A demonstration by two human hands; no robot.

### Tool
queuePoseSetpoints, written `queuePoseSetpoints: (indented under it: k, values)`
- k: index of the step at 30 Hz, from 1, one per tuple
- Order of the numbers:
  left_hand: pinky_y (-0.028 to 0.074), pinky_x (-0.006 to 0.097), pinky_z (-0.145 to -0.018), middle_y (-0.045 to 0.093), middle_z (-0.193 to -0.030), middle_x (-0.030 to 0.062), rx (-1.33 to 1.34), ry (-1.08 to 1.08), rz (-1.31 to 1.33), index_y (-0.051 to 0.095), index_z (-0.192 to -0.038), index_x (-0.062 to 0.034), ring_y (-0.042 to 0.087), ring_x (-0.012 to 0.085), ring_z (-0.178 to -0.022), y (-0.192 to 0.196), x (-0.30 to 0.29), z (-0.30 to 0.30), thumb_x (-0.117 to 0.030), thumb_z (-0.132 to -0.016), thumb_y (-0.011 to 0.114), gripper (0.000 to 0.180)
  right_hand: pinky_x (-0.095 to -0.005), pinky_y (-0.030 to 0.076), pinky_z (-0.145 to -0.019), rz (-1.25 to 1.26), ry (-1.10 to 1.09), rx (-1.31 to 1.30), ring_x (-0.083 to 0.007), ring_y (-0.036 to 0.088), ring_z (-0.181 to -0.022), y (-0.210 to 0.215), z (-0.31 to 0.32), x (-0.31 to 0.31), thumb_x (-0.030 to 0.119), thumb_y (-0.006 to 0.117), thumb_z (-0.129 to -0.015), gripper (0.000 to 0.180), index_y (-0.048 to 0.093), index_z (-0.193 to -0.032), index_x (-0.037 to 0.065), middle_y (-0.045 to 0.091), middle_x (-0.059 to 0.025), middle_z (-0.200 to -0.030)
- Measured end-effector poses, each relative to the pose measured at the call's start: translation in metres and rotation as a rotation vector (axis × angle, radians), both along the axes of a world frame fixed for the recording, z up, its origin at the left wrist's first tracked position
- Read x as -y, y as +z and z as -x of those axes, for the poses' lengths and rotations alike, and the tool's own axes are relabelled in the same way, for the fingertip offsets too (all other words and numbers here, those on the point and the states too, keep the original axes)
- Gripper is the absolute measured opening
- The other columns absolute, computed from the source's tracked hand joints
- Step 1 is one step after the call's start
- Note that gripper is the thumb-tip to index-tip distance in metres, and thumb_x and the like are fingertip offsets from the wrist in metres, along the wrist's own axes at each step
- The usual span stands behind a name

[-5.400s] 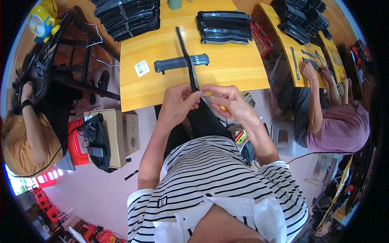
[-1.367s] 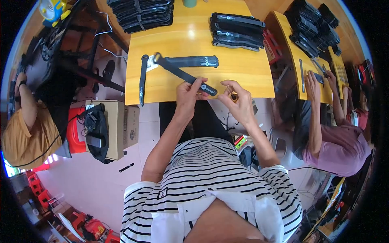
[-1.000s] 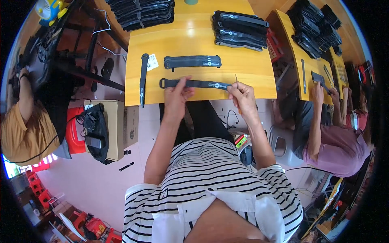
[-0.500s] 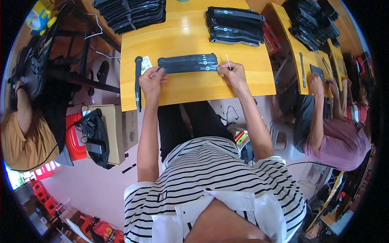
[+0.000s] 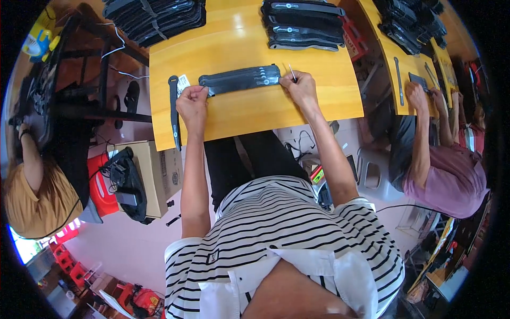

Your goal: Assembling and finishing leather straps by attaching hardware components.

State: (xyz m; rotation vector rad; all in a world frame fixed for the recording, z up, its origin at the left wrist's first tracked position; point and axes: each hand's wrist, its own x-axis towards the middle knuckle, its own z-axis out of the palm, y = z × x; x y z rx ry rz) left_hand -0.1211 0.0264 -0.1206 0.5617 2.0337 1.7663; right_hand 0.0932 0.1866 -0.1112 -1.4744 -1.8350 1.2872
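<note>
A short stack of flat black straps (image 5: 239, 81) with small white printing lies across the middle of the table. Pinched at its left end, the front strap is between the thumb and fingers of my left hand (image 5: 192, 106). My right hand (image 5: 300, 89) is closed at the right end of the stack, its fingertips touching the strap edge. From that hand a thin, pale, pointed tool (image 5: 291, 70) sticks up; its grip is mostly hidden in the fingers. A single black strap (image 5: 174, 112) lies lengthwise left of my left hand, beside a small white label (image 5: 183, 82).
Large bundles of black straps stand at the table's far left (image 5: 159, 21) and far right (image 5: 303, 26). Another table (image 5: 390, 69) on the right has a co-worker's hands (image 5: 417, 98) over it. An open cardboard box (image 5: 154, 181) sits on the floor at left.
My view has shifted slightly, so the table sits higher and further left. Both hands stay at the strap ends; the front strap now lies closer in line with the stack.
</note>
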Motion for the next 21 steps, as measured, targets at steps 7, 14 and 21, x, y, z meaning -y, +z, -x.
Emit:
queuePoseSetpoints:
  k: [7, 14, 21]
  values:
    - [0.038, 0.02, -0.039, 0.056, -0.058, 0.0024, 0.016, 0.02, 0.058, 0.06, -0.076, 0.0015, 0.049, 0.0067, -0.044, 0.005, 0.0, 0.0, -0.005, -0.072, 0.069, 0.012, -0.0325, 0.046, -0.058, -0.009, 0.011, 0.067, -0.0219, 0.059, -0.057, 0.002, 0.004, -0.002, 0.022, 0.067, -0.067, 0.019, 0.065, -0.068, 0.003, 0.061, -0.0108, -0.06]
    - [0.038, 0.019, -0.037, 0.056, -0.058, 0.0023, 0.068, 0.016, 0.049, 0.06, -0.077, 0.0007, 0.049, 0.0065, -0.043, 0.001, -0.002, 0.003, -0.005, -0.072, 0.068, 0.011, -0.0337, 0.046, -0.057, -0.04, 0.009, 0.097, -0.0234, 0.06, -0.057, 0.0, 0.004, -0.002, 0.023, 0.067, -0.068, 0.019, 0.065, -0.068, 0.004, 0.061, -0.0118, -0.059]
    - [0.039, 0.02, -0.038, 0.058, -0.063, 0.003, 0.024, 0.039, 0.075, 0.06, -0.077, 0.0009, 0.049, 0.0064, -0.044, 0.004, -0.001, 0.002, -0.005, -0.073, 0.068, 0.011, -0.0341, 0.046, -0.057, -0.034, -0.004, 0.114, -0.0234, 0.06, -0.056, -0.001, 0.006, -0.002, 0.023, 0.067, -0.068, 0.018, 0.065, -0.068, 0.005, 0.061, -0.0113, -0.06]
